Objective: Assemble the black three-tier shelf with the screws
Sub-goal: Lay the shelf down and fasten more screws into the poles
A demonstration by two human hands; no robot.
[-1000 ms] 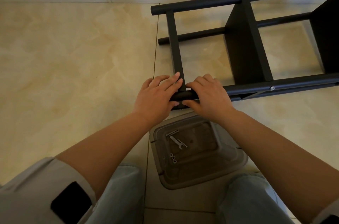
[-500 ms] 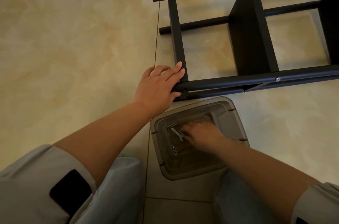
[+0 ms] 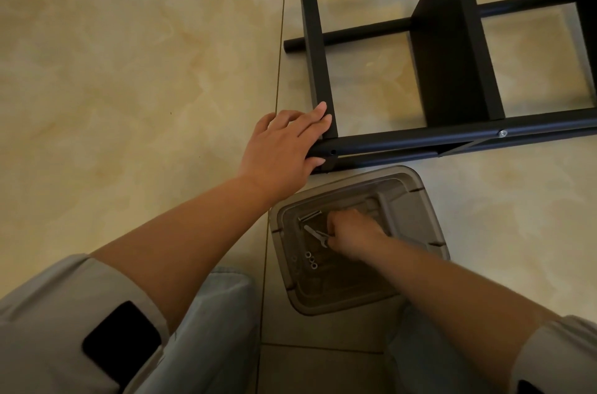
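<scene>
Shelf: the black shelf frame [image 3: 449, 64] lies on its side on the beige tiled floor [image 3: 129, 70], far right of the view, running off the right edge.
Frame parts: 2 long round tubes run left to right, with a flat crossbar [image 3: 318, 64] joining them at the left end; 1 upright black panel [image 3: 452, 48] stands between the tubes, and the edge of a 2nd shows at the far right.
Fitted screw: 1 silver screw head [image 3: 502, 133] sits in the near tube below the panel; an open hole shows in the same tube just beside the crossbar's foot.
Left hand: the left hand [image 3: 284, 148] rests on the left end of the near tube, fingers straight and laid against the crossbar, thumb under the tube end; nothing is pinched.
Right hand: the right hand [image 3: 352, 230] reaches down into the clear plastic tub [image 3: 420, 209], fingers curled at the small wrench [image 3: 318, 234]; I cannot tell whether they have closed on it.
Tub contents: 1 long screw [image 3: 309, 216] lies above the wrench, and a few small nuts [image 3: 310, 259] lie below it.
Tub place: on the floor between the knees, just in front of the near tube.
Clothing: light sleeves and pale jeans.
</scene>
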